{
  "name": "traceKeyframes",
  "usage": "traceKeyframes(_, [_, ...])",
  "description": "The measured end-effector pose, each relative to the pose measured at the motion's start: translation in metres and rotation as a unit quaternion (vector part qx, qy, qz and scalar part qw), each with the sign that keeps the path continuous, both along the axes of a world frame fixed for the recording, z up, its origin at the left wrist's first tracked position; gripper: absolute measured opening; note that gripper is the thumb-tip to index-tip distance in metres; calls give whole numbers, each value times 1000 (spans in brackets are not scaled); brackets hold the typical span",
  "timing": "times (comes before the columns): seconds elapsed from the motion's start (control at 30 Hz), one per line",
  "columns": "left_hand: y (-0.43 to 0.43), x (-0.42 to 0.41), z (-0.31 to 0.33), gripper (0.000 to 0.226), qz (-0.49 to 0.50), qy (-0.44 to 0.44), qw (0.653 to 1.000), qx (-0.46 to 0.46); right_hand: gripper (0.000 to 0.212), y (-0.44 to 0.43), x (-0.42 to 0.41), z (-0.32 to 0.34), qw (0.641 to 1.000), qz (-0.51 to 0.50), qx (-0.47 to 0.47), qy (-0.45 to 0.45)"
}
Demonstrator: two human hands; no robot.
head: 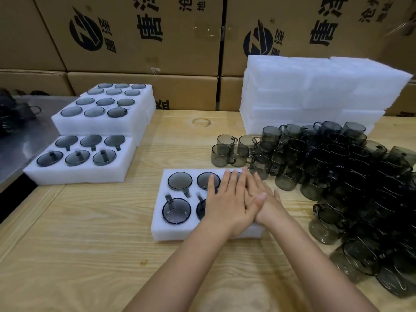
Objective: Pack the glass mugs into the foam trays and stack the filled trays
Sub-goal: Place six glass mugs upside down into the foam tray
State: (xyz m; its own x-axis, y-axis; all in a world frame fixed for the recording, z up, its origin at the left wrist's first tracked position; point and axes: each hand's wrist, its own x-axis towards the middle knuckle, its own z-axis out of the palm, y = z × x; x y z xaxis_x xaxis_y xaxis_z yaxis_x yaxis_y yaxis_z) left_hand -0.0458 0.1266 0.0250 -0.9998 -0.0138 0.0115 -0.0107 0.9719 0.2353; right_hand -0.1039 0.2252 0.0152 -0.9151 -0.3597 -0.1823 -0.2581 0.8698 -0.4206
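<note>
Wood counter (90,221), cartons (135,52) behind | front tray (162,230): mugs (180,181) seated; your left hand (225,199) over right hand (267,203), fingers flat, gripping nothing, pressing its right side | next, likely: lift it onto filled trays (78,174) to its left.

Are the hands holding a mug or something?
Nothing is held. The left hand lies flat partly over the right hand, fingers straight, both on the front foam tray.

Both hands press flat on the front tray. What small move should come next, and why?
Probably lift the left hand and right hand off the front foam tray: four mugs show seated, but the hands cover its right pockets, so check those before stacking.
</note>
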Motion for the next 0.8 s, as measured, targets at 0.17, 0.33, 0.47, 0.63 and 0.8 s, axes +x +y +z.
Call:
traceKeyframes(0.17, [1,1,1,79,8,24,999,-21,63,-2,-2,0,988,13,-152,-7])
traceKeyframes(0.33, [-2,23,8,78,26,127,990,-53,51,-2,12,-2,920,-44,-381,-80])
traceKeyframes(0.47, [-35,49,10,66,150,272,948,65,43,11,26,-11,909,-57,-411,-47])
traceKeyframes(0.63, [-100,75,2,60,276,224,869,345,51,17,22,-6,954,-11,-300,-10])
traceKeyframes(0.8, [-114,93,-22,39,296,136,818,475,42,13,44,-11,879,-159,-443,-75])
